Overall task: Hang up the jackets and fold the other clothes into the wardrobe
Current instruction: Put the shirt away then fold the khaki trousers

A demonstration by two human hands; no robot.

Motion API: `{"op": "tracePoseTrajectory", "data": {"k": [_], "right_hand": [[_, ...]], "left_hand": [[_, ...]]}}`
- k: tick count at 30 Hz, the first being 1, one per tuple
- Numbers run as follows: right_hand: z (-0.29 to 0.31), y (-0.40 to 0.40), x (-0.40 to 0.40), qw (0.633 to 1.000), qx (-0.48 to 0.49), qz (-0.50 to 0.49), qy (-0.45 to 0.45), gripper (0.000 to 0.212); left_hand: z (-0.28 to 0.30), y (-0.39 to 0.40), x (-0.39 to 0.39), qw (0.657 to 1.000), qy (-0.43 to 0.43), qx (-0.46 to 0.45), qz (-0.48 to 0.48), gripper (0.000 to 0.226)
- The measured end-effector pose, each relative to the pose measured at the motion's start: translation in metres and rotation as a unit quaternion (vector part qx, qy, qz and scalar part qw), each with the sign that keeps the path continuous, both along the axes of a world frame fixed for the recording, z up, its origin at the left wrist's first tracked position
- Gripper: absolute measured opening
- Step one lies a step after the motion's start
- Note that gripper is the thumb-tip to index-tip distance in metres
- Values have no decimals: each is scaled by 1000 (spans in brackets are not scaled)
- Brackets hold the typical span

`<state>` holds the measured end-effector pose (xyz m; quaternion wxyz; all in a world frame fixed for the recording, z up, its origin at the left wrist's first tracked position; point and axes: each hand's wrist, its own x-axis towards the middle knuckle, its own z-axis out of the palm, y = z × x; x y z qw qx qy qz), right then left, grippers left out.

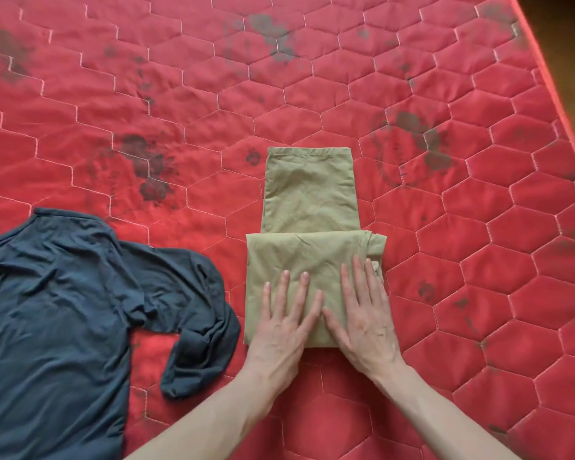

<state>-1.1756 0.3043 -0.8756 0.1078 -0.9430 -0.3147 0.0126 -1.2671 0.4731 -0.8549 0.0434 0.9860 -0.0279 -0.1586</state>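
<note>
two bare hands press flat on folded olive trousers (309, 207) lying on a red quilted mattress (478, 227). the left hand (284, 322) rests palm down on the near left part of the fold, fingers straight and slightly spread. the right hand (367, 313) lies just beside it on the near right part, fingers straight and close together, its thumb angled toward the left hand's. neither hand grips or pinches the cloth; both lie flat against it.

the trousers sit a little right of centre, in the near half of the mattress. a wider doubled section lies under the hands, and a narrower single length runs away from it toward the far side, ending in a stitched hem. a small bunch of cloth pokes out at the right edge of the fold, just past the right fingertips.

a dark blue long-sleeved shirt (54, 313) lies spread and creased at near left, apart from the trousers, one sleeve trailing rightward with its cuff curled toward the near edge.

the mattress is stitched in hexagons and marked with dark stains, some far and some at right. its piped edge runs along the far right corner, with dark floor (565, 34) beyond it.
</note>
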Motion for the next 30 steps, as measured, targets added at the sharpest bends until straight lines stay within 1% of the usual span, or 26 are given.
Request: {"op": "tracePoseTrajectory", "data": {"k": [2,3,6,8,10,12,15,17,19,21,23,25,27,29,30], "right_hand": [[3,-12,-2,999,0,32,20,84],[5,-19,-2,998,-3,55,33,89],[14,-39,0,991,-38,123,42,106],[22,-48,3,986,-72,149,30,107],[33,-52,6,986,-78,147,14,102],[44,-54,8,987,-59,151,-11,93],[63,-60,6,984,-14,178,-25,74],[76,-65,2,982,35,184,-9,61],[88,-75,-5,980,91,177,15,48],[100,-84,-14,977,136,158,41,47],[111,-89,-26,973,178,128,73,49],[117,-92,-41,967,214,92,105,53],[119,-93,-54,957,242,37,153,54],[119,-89,-62,938,274,-39,209,55],[117,-85,-63,928,289,-76,222,55]], "left_hand": [[10,-13,6,999,9,8,35,81],[13,-17,8,999,13,7,50,76],[16,-19,13,996,73,-2,47,76],[24,-13,15,996,85,0,33,78],[35,-6,16,995,94,0,12,82],[48,3,17,995,103,-15,1,83],[72,14,13,993,99,-69,-15,74],[89,24,3,988,88,-120,-43,62],[104,35,-8,982,87,-159,-50,48],[115,45,-20,976,75,-200,-37,47],[122,51,-33,962,56,-268,0,46],[127,56,-44,938,48,-336,67,37],[126,59,-49,900,42,-407,149,28],[123,63,-48,863,26,-447,234,31],[120,63,-45,846,20,-457,272,35]]}}
